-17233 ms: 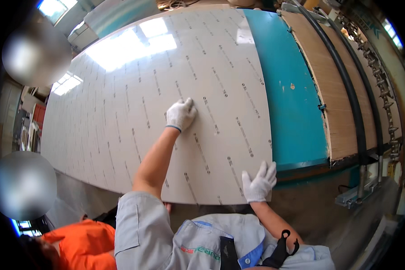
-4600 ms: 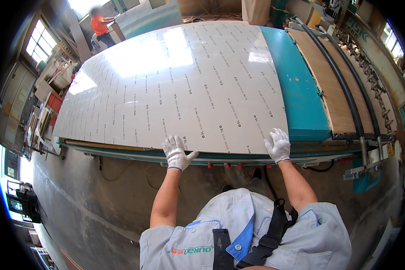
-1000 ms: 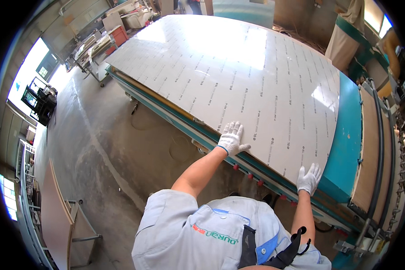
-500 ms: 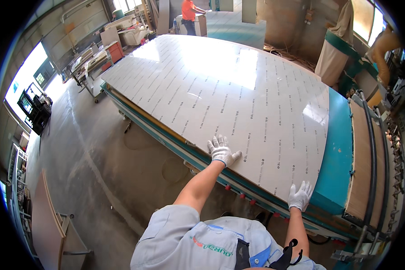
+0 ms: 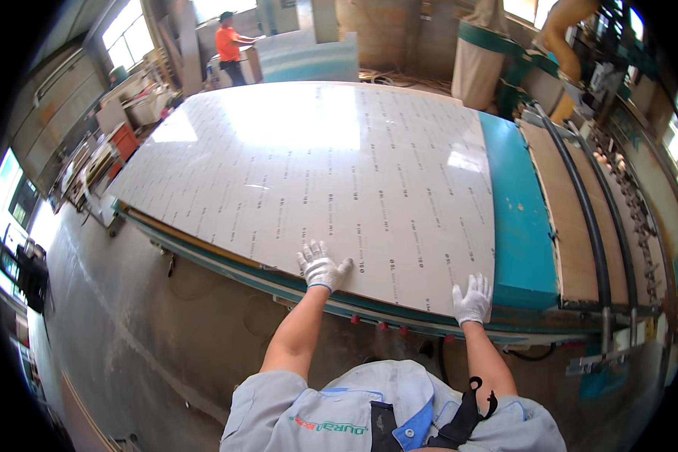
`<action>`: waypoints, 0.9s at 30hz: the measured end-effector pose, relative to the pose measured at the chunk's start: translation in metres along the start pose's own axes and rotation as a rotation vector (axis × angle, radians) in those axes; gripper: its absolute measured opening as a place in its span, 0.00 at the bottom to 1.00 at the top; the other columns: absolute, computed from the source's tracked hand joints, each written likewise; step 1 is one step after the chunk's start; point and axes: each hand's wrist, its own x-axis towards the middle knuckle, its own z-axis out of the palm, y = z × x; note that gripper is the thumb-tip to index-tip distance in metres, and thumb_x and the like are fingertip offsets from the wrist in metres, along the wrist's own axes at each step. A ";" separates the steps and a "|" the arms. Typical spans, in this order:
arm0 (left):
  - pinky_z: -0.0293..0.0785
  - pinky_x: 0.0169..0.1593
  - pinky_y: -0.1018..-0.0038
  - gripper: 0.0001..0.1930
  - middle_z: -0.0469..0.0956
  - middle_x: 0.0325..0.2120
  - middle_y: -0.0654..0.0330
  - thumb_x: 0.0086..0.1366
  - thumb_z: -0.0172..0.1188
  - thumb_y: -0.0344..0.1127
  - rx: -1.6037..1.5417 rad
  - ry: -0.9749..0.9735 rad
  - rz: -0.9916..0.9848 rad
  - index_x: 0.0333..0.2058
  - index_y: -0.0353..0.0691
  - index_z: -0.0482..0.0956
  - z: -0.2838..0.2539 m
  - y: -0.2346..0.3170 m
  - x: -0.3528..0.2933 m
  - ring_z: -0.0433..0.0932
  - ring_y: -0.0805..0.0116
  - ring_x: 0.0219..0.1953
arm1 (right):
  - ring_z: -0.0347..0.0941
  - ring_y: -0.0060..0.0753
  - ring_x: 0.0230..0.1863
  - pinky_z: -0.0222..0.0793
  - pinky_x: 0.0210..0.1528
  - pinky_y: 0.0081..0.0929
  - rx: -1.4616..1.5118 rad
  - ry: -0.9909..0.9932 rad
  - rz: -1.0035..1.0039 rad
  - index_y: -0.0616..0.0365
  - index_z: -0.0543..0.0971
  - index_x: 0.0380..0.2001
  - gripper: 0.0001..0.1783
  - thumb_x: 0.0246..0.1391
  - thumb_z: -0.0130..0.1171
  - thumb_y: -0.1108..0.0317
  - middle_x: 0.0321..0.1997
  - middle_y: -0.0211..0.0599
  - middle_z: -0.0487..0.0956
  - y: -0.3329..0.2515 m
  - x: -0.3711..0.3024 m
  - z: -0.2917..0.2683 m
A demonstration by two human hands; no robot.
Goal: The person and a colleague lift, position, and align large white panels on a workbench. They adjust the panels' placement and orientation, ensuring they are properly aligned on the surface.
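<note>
A large glossy white panel [image 5: 226, 173], covered with rows of small dark print, lies flat on a long teal machine bed [image 5: 516, 203]. My left hand [image 5: 322, 266], in a white work glove, rests on the panel's near edge with the fingers spread. Close to the panel's near right corner, my gloved right hand [image 5: 472, 300] lies with outstretched fingers on its surface. Neither hand is wrapped round anything. The teal bed shows bare to the right of the panel. Bright window reflections wash out part of the panel's far half.
Right of the bed stand a brown board [image 5: 557, 211] and black rails [image 5: 584, 203]. A person in an orange top [image 5: 229, 49] works at the far left. A forklift [image 5: 24, 273] is by the left doorway. Red knobs [image 5: 384, 326] line the bed's near side.
My view has turned to the right, so the panel and both hands appear further left. My hands keep about the same places on the panel.
</note>
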 end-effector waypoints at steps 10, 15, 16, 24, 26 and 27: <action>0.29 0.78 0.47 0.51 0.47 0.76 0.40 0.66 0.50 0.72 0.010 0.054 0.066 0.75 0.39 0.55 -0.007 0.005 -0.005 0.39 0.41 0.79 | 0.62 0.56 0.72 0.50 0.76 0.52 0.015 0.048 -0.003 0.62 0.77 0.59 0.36 0.55 0.62 0.46 0.68 0.54 0.72 0.006 -0.002 0.004; 0.31 0.78 0.48 0.49 0.48 0.76 0.40 0.66 0.51 0.70 -0.005 0.080 0.076 0.74 0.39 0.57 -0.008 0.006 -0.007 0.40 0.41 0.79 | 0.64 0.56 0.71 0.52 0.76 0.52 0.031 0.076 -0.016 0.62 0.78 0.57 0.35 0.54 0.62 0.47 0.67 0.54 0.73 0.008 -0.003 0.005; 0.31 0.78 0.48 0.49 0.49 0.76 0.40 0.66 0.51 0.70 -0.005 0.080 0.077 0.74 0.39 0.57 -0.008 0.006 -0.007 0.40 0.41 0.79 | 0.64 0.56 0.71 0.52 0.75 0.52 0.026 0.083 -0.019 0.62 0.78 0.57 0.35 0.54 0.63 0.47 0.67 0.54 0.74 0.009 -0.003 0.006; 0.32 0.78 0.50 0.48 0.51 0.75 0.41 0.66 0.52 0.69 -0.024 0.107 0.079 0.74 0.39 0.58 -0.005 0.006 -0.006 0.42 0.41 0.78 | 0.65 0.56 0.70 0.53 0.74 0.53 0.002 0.095 -0.038 0.62 0.78 0.56 0.34 0.54 0.64 0.48 0.65 0.52 0.75 0.009 -0.003 0.005; 0.31 0.78 0.51 0.48 0.50 0.76 0.41 0.66 0.52 0.69 -0.015 0.102 0.077 0.74 0.40 0.58 -0.005 0.007 -0.006 0.42 0.42 0.79 | 0.65 0.56 0.70 0.53 0.74 0.53 0.013 0.115 -0.042 0.62 0.78 0.55 0.33 0.54 0.64 0.48 0.65 0.52 0.75 0.010 -0.003 0.009; 0.31 0.78 0.51 0.47 0.50 0.76 0.42 0.67 0.51 0.69 -0.011 0.103 0.075 0.74 0.40 0.58 -0.004 0.006 -0.005 0.42 0.42 0.79 | 0.65 0.56 0.70 0.53 0.74 0.53 0.020 0.126 -0.045 0.62 0.78 0.55 0.33 0.54 0.64 0.48 0.65 0.52 0.75 0.010 -0.003 0.010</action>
